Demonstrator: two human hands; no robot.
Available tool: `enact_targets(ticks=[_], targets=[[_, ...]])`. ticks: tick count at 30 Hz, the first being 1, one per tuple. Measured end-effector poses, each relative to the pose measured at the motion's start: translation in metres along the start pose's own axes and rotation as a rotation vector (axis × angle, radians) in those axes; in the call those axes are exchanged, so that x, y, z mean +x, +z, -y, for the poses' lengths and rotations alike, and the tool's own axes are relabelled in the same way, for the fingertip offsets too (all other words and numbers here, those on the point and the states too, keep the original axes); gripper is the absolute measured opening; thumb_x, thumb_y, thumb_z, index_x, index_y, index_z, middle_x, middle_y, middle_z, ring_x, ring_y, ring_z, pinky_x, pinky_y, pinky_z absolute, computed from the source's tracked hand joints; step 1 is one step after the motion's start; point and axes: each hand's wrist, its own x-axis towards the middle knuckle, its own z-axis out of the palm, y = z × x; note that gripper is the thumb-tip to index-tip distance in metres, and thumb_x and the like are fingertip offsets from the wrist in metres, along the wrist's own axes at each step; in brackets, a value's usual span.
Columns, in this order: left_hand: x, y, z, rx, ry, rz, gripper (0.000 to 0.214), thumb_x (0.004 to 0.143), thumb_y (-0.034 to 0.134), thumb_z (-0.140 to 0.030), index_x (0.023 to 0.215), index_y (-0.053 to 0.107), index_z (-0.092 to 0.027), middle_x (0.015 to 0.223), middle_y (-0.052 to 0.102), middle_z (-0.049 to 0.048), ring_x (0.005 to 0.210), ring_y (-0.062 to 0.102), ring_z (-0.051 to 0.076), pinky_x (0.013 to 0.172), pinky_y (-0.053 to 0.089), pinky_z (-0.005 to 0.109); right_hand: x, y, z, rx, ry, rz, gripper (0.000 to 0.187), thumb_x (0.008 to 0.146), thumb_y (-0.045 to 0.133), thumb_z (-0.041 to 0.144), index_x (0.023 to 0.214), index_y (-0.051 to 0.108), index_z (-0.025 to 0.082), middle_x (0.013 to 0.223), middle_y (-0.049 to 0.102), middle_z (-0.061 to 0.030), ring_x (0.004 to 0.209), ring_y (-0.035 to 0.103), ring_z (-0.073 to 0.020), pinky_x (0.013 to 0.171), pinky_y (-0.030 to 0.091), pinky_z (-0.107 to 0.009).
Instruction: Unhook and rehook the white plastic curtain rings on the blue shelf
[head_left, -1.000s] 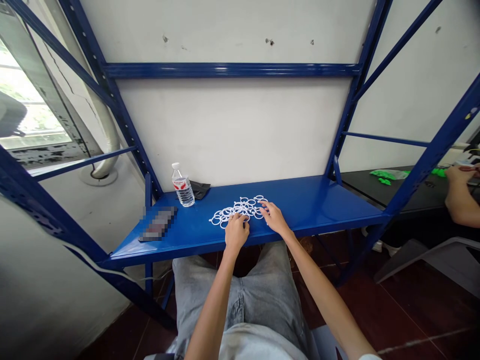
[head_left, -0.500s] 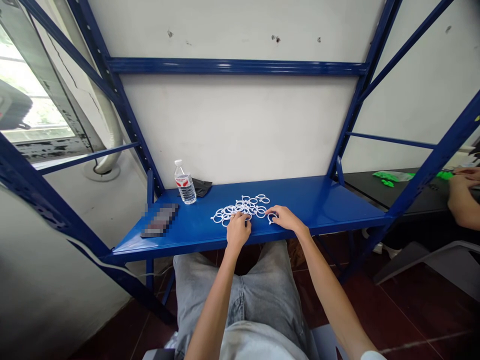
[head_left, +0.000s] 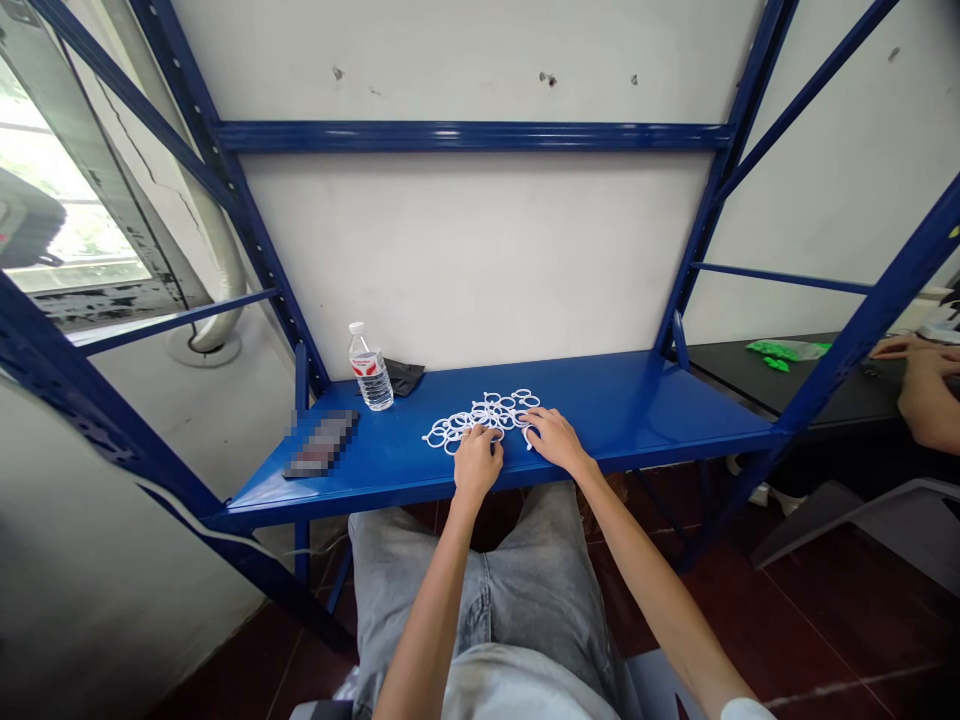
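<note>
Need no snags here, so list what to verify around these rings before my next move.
White plastic rings all on the blue steel shelf: ok.
Left hand resting on the rings: ok.
Right hand touching the pile's right side: ok.
Either hand's grip closed on a ring: cannot tell.
Rings separate from one another: cannot tell, they overlap.
Water bottle upright and apart from the rings: ok.

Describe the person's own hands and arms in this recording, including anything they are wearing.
The left hand and right hand are bare, with no gloves or wristbands. A white sleeve edge shows near the right elbow. Pale grey denim jeans show below.
</note>
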Motion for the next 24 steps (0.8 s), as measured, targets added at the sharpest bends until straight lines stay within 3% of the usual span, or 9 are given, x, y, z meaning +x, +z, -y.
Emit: enact_targets(ticks=[10, 18, 24], targets=[[-0.002, -0.009, -0.008, 0.035, -0.010, 0.028, 0.041, 0.099, 0.053, -0.018, 0.136, 0.070, -0.026, 0.128, 0.070, 0.0107, 0.121, 0.060, 0.031, 0.091, 0.054, 0.038, 0.001, 0.008, 0.015, 0.105, -0.091, 0.031, 0.017, 0.099, 0.066, 0.018, 0.107, 0.081, 0.023, 0.115, 0.076, -0.0079, 0.107, 0.065, -0.0258, 0.092, 0.052, -0.034], [-0.002, -0.008, -0.007, 0.068, -0.003, 0.059, 0.034, 0.101, 0.056, -0.027, 0.130, 0.074, -0.028, 0.126, 0.067, 0.0117, 0.121, 0.058, 0.031, 0.090, 0.053, 0.038, 0.003, 0.014, 0.023, 0.300, -0.191, 0.018, 0.025, 0.097, 0.062, 0.012, 0.112, 0.080, 0.021, 0.115, 0.077, -0.0078, 0.105, 0.069, -0.0229, 0.097, 0.051, -0.035], [-0.001, -0.004, -0.006, 0.057, -0.014, 0.064, 0.035, 0.099, 0.063, -0.040, 0.128, 0.076, -0.026, 0.131, 0.066, 0.0121, 0.124, 0.057, 0.032, 0.091, 0.054, 0.038, 0.005, 0.011, 0.020, 0.440, -0.096, -0.096, 0.027, 0.098, 0.058, 0.017, 0.109, 0.082, 0.023, 0.112, 0.077, -0.0067, 0.100, 0.070, -0.0206, 0.087, 0.051, -0.030]])
